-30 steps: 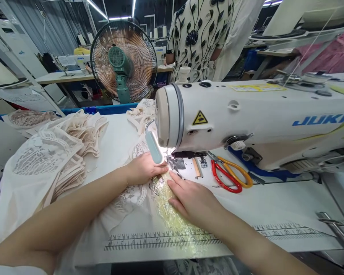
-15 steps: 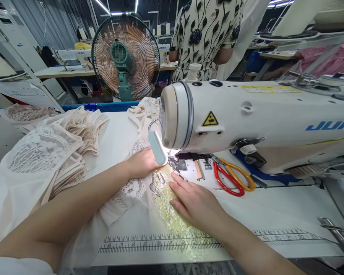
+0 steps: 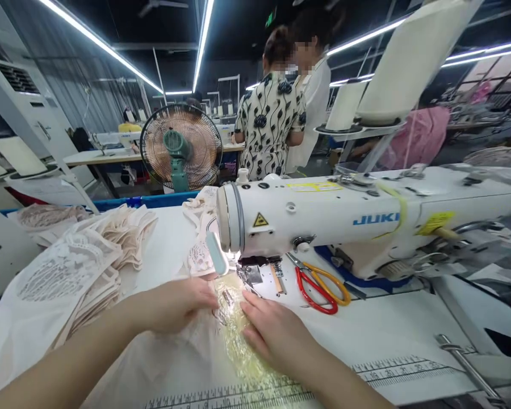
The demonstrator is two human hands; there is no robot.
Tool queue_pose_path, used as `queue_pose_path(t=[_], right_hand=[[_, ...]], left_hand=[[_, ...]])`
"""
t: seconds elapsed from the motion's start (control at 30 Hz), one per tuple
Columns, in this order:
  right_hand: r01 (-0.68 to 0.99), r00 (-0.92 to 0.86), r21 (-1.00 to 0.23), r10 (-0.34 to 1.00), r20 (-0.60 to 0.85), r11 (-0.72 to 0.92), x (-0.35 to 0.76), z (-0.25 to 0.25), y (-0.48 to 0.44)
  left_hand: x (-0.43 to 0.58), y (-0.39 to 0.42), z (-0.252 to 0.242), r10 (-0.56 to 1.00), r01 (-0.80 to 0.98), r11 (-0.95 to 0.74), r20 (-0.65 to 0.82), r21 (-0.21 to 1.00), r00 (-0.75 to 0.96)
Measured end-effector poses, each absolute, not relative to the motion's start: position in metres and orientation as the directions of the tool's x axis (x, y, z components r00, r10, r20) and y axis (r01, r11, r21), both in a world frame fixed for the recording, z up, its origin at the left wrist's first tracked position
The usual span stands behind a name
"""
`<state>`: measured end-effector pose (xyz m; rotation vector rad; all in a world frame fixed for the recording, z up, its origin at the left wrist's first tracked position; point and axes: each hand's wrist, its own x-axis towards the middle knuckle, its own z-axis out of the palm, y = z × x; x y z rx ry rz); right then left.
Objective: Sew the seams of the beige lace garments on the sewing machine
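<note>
My left hand (image 3: 183, 304) is left of the machine's needle area, its fingers bent together at the edge of a pale lace garment (image 3: 200, 258); the fingertips' hold is partly hidden. My right hand (image 3: 276, 329) lies with fingers stretched out on a yellowish, crinkled, clear-taped strip (image 3: 234, 326) in front of the needle. Above both hands is the head of a white sewing machine (image 3: 272, 218). A grey-blue lamp (image 3: 217, 254) hangs beside its needle, which I cannot make out in the glare.
Red-and-orange-handled scissors (image 3: 319, 284) lie on the bed right of the needle. Stacked lace pieces (image 3: 80, 258) fill the table's left side. A printed ruler (image 3: 230, 396) runs along the front edge. Behind stand a fan (image 3: 179, 147), thread cones (image 3: 344, 105) and two people (image 3: 268, 119).
My view has tilted up and turned right, showing more of the room. My left hand has drawn back from the needle toward me; my right hand stays on the yellowish strip.
</note>
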<state>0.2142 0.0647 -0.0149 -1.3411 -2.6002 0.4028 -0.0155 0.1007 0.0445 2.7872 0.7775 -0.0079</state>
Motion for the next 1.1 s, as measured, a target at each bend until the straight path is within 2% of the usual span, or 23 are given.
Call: queue_pose_path(t=[0.07,0.17,0.2,0.23,0.33,0.43,0.53,0.67,0.87,0.93,1.03,1.1], right_hand=[[0.759,-0.551,-0.373,0.832,0.069,0.534,0.216,-0.013,0.059],[0.717,-0.522,-0.469,0.843,0.131,0.516,0.22,-0.015,0.045],[0.69,-0.515,-0.511,0.844,0.151,0.513,0.221,-0.016,0.039],[0.658,-0.509,-0.554,0.844,0.173,0.51,0.222,-0.019,0.032],[0.572,-0.45,-0.677,0.867,0.212,0.463,0.218,-0.028,0.015],[0.463,-0.355,-0.832,0.924,0.142,0.305,0.204,-0.035,0.003],[0.322,-0.342,-0.93,0.938,0.063,0.18,0.185,-0.036,-0.002],[0.336,-0.267,-0.91,0.951,0.155,0.243,0.173,-0.033,-0.003],[0.486,-0.093,-0.842,0.971,0.219,0.236,0.195,-0.035,0.004],[0.488,-0.12,-0.835,0.967,0.223,0.253,0.199,-0.035,0.002],[0.462,-0.296,-0.824,0.933,0.204,0.327,0.199,-0.034,-0.004],[0.478,-0.347,-0.808,0.919,0.187,0.345,0.197,-0.033,-0.004]], left_hand=[[-0.019,0.089,0.043,0.519,0.544,-0.812,-0.162,0.211,0.839],[-0.02,0.087,0.032,0.627,0.641,-0.767,-0.177,0.03,0.758],[-0.019,0.089,0.029,0.653,0.664,-0.748,-0.167,0.015,0.739],[-0.019,0.091,0.029,0.672,0.685,-0.727,-0.153,0.049,0.724],[-0.013,0.094,0.037,0.754,0.729,-0.581,-0.097,0.363,0.65],[-0.001,0.091,0.047,0.847,0.654,-0.347,-0.075,0.672,0.527],[0.016,0.086,0.044,0.892,0.541,-0.159,-0.114,0.826,0.437],[0.032,0.085,0.029,0.89,0.481,-0.049,-0.181,0.875,0.419],[0.035,0.094,0.02,0.887,0.471,-0.086,-0.148,0.878,0.437],[0.035,0.098,0.017,0.904,0.496,-0.113,-0.118,0.861,0.411],[0.033,0.103,0.012,0.939,0.566,-0.169,-0.042,0.807,0.341],[0.031,0.106,0.008,0.95,0.626,-0.227,0.03,0.746,0.309]])
